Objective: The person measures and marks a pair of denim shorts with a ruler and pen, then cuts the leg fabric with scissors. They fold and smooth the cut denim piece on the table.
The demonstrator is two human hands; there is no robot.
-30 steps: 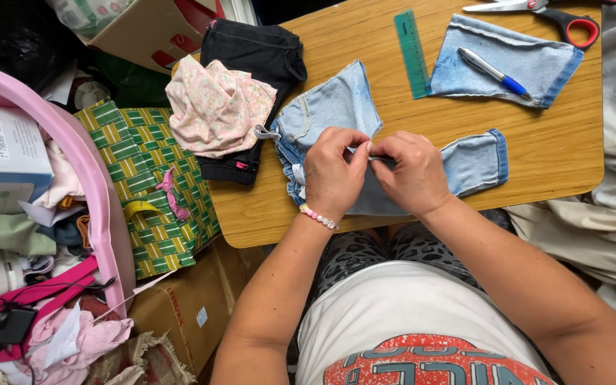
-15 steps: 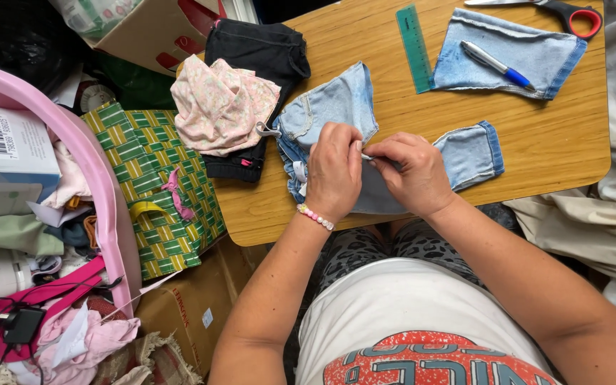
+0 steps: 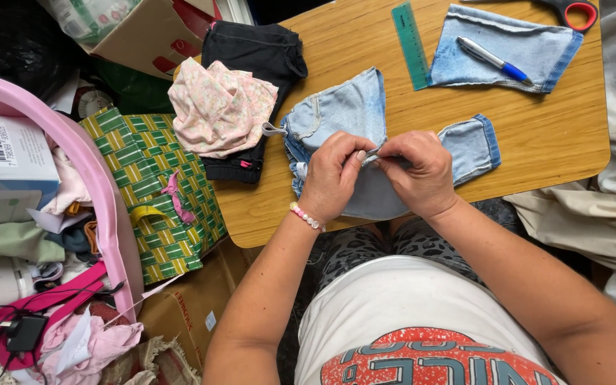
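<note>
Pinching together, your left hand [image 3: 333, 175] and right hand [image 3: 418, 171] close their fingertips on a fold of the light denim piece [image 3: 344, 114], which spreads beneath and beyond your fingers on the wooden table [image 3: 536, 150].

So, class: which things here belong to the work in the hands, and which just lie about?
In hand: left hand, right hand, light denim piece.

Lying about: second denim piece with pen, green ruler, scissors, pink floral cloth, black garment.

Pen [image 3: 494, 60] on denim piece [image 3: 465, 43]
</note>
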